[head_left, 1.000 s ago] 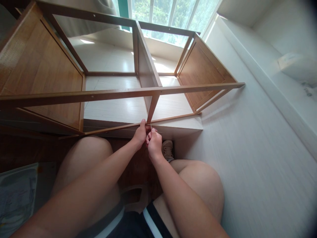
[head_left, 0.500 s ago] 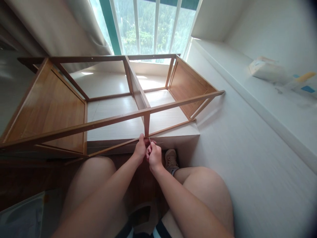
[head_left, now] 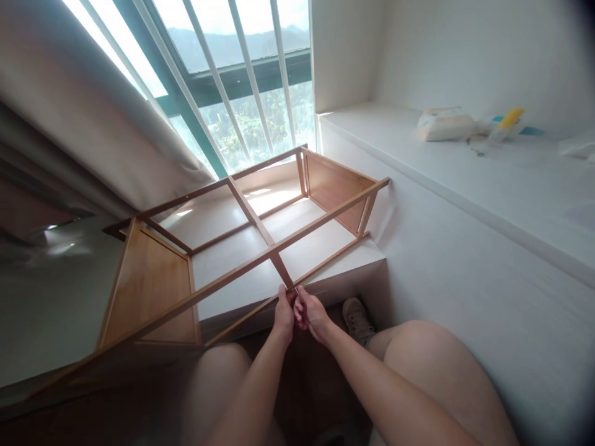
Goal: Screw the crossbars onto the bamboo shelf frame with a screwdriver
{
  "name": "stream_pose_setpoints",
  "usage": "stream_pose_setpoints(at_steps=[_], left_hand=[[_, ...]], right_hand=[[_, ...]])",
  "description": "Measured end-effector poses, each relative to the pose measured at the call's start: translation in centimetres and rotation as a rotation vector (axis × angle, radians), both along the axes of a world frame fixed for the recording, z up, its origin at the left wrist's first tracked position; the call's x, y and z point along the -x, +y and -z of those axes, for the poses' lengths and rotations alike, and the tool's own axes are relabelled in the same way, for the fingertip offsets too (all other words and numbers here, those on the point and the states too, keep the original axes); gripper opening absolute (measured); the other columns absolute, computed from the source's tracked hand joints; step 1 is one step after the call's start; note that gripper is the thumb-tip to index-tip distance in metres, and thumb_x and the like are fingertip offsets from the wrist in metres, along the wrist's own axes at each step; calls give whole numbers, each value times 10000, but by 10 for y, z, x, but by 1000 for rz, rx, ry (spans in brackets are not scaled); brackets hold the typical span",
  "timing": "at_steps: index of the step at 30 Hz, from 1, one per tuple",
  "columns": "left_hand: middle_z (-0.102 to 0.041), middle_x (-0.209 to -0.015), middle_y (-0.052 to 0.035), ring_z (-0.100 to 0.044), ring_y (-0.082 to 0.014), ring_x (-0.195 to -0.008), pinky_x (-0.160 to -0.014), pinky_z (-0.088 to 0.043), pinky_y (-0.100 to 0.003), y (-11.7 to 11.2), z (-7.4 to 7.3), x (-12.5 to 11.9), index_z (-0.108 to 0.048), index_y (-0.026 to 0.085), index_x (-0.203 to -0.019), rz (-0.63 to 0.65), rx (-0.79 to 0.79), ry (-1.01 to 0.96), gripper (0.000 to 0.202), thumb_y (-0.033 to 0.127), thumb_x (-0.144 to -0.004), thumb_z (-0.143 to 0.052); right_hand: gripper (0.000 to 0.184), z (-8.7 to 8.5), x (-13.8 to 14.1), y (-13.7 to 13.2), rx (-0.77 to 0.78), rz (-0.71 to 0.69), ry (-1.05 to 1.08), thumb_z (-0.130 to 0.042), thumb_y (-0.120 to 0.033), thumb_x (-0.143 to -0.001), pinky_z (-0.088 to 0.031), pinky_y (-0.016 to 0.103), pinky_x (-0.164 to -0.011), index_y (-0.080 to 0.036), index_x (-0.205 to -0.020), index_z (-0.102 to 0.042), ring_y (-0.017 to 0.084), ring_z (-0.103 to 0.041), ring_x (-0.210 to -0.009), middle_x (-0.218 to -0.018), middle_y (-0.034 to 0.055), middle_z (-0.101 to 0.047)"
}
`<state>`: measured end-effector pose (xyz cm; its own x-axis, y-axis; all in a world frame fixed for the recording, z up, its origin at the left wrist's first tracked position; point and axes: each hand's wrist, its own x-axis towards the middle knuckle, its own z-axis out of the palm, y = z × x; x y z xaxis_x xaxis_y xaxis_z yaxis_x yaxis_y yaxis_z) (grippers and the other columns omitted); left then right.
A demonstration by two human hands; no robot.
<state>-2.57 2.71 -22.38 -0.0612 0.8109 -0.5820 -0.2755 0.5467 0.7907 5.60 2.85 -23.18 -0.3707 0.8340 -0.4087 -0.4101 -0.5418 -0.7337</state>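
A brown wooden furniture frame [head_left: 232,271] with panelled ends lies across a pale ledge in front of me. My left hand [head_left: 284,314] is wrapped round its near lower rail, thumb up, where a short middle post [head_left: 281,270] meets that rail. Close beside it, my right hand [head_left: 313,314] is closed in a pinch on a thin metal tool [head_left: 296,290] that looks like a hex key. Only a sliver of the tool shows at the joint; my fingers cover the rest. Whatever fastener sits there is hidden.
The pale ledge [head_left: 223,303] ends just before my knees. On the right, a higher white shelf [head_left: 400,127] holds a whitish packet [head_left: 446,126] and a yellow-handled item [head_left: 511,118]. A barred window [head_left: 251,80] and a grey curtain [head_left: 106,105] stand behind the frame.
My view has tilted up and turned, so the frame and hands appear lower. Both hands stay at the same joint; the right hand and its thin tool have turned slightly.
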Motion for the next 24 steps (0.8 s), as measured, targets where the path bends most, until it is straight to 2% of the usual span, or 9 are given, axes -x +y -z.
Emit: stream_pose_setpoints(at_steps=[3, 6, 10, 12, 15, 20, 24], left_hand=[[-335, -347, 54, -343, -109, -273, -330, -286, -230, -1, 1, 1, -611, 164, -698, 4, -20, 25, 784, 875, -768, -287], [-310, -365, 60, -355, -103, -304, -361, -317, -231, -4, 2, 1, -572, 171, -641, 17, -64, 42, 774, 891, -748, -307], [-466, -501, 27, -480, -108, -446, -443, -378, -221, -9, 1, 2, -640, 150, -757, 18, -154, 85, 735, 849, -757, -413], [-553, -609, 5, -537, -110, -554, -494, -397, -207, -11, 0, 3, -663, 143, -833, 4, -197, 130, 642, 770, -752, -551], [-588, -700, 7, -547, -103, -643, -529, -397, -192, -12, 1, 4, -649, 145, -856, 0, -256, 186, 493, 619, -734, -707], [-494, -636, 50, -452, -66, -538, -501, -382, -195, -11, 6, 4, -560, 139, -757, 100, -289, 168, 331, 432, -891, -631], [-402, -568, 75, -361, -53, -467, -455, -316, -191, -10, 6, 2, -508, 152, -707, 154, -276, 100, 411, 496, -927, -554]], right_hand=[[592, 1, 2, 0, -8, -16, -33, -516, -762, -772, -215, 197, -299, -204, -589, -442, 93, -399, -298, -423, -27, -482], [591, 0, 3, -2, -28, 49, -118, -461, -760, -801, -208, 200, -307, -199, -615, -460, 92, -412, -318, -475, -11, -515], [565, -2, -1, -4, -78, 216, -306, -341, -721, -873, -236, 216, -344, -202, -707, -489, 93, -396, -361, -543, -15, -521], [524, -1, -5, -5, -135, 263, -411, -363, -675, -891, -296, 229, -401, -202, -726, -517, 115, -449, -432, -580, 2, -548], [426, -1, -11, -11, -246, 268, -553, -453, -570, -901, -369, 254, -538, -205, -709, -559, 161, -545, -593, -654, 34, -610], [322, -3, -16, -23, -366, 245, -705, -439, -467, -940, -355, 274, -630, -232, -735, -520, 185, -572, -653, -669, 17, -626], [316, -4, -18, -25, -408, 235, -759, -393, -439, -966, -342, 268, -618, -237, -741, -484, 185, -573, -643, -654, 7, -619]])
